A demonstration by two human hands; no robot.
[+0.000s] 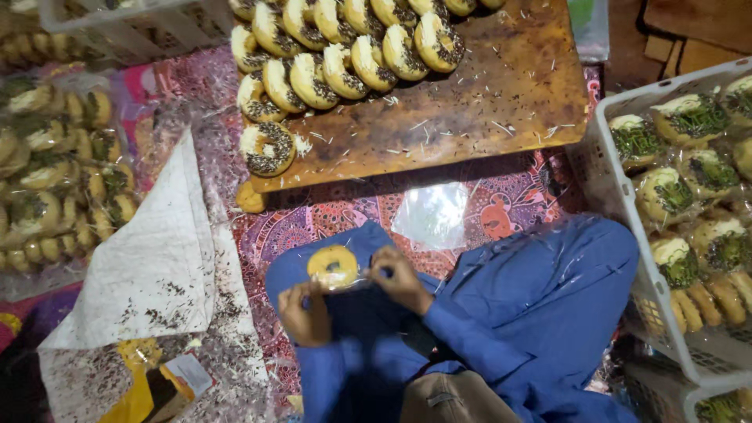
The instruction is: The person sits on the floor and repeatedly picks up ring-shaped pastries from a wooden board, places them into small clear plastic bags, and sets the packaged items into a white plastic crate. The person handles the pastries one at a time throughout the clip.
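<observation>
My left hand [304, 315] and my right hand [399, 278] hold a ring doughnut [332, 266] inside a clear plastic bag, over my lap in blue clothing. The doughnut shows its plain yellow underside. Both hands pinch the bag's edges, left below the doughnut, right at its right side. Ahead, a low wooden board [486, 102] carries rows of doughnuts topped with white and dark sprinkles [337, 55]; one doughnut [267, 149] lies apart at the board's near left corner.
A pile of clear bags [432, 213] lies on the patterned mat before my knees. A white crate [627, 227] at right holds bagged doughnuts [689, 188]. More bagged doughnuts [55, 164] lie at left. White paper [149, 274] with sprinkles lies at lower left.
</observation>
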